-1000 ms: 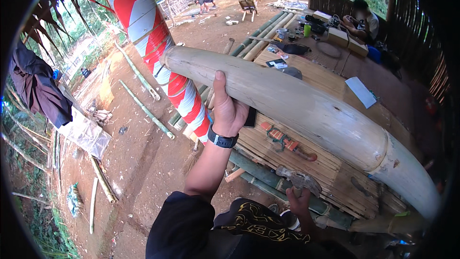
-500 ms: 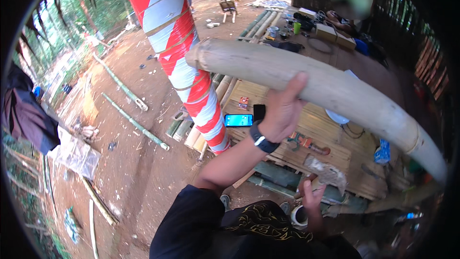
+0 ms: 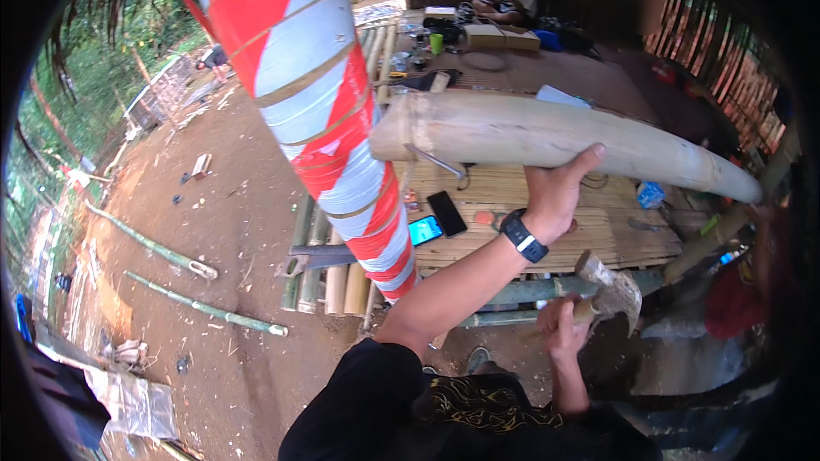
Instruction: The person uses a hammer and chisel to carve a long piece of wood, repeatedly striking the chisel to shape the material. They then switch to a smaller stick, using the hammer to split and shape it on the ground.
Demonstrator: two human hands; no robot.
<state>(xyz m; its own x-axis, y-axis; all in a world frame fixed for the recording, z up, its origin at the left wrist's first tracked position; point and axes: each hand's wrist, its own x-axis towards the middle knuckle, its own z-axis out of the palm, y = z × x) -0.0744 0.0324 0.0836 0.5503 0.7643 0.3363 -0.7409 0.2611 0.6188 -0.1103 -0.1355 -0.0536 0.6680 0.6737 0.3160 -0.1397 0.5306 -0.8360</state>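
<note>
A thick, pale bamboo pole [image 3: 512, 130] lies across my view at about chest height, its left end close to a post wrapped in red and white. My left hand [image 3: 553, 196], with a dark watch on the wrist, grips it from below, thumb up along the near side. A thin metal rod [image 3: 437, 160] shows at the pole's lower edge near the left end; whether it is fixed there I cannot tell. Lower down, my right hand [image 3: 564, 329] is closed round the handle of a claw hammer [image 3: 613, 294], head up and apart from the pole.
The wrapped post [image 3: 316, 111] leans close on the left. A bamboo platform [image 3: 547, 243] holds a lit phone [image 3: 424, 230] and a dark phone [image 3: 448, 213]; a saw [image 3: 320, 256] lies at its left edge. A person in dark red [image 3: 736, 299] is at right; another sits at the back.
My view has swung to the right. The pole now sits more level. The hammer has come up, and my left hand still grips the pole. The person in dark red now shows at right.
</note>
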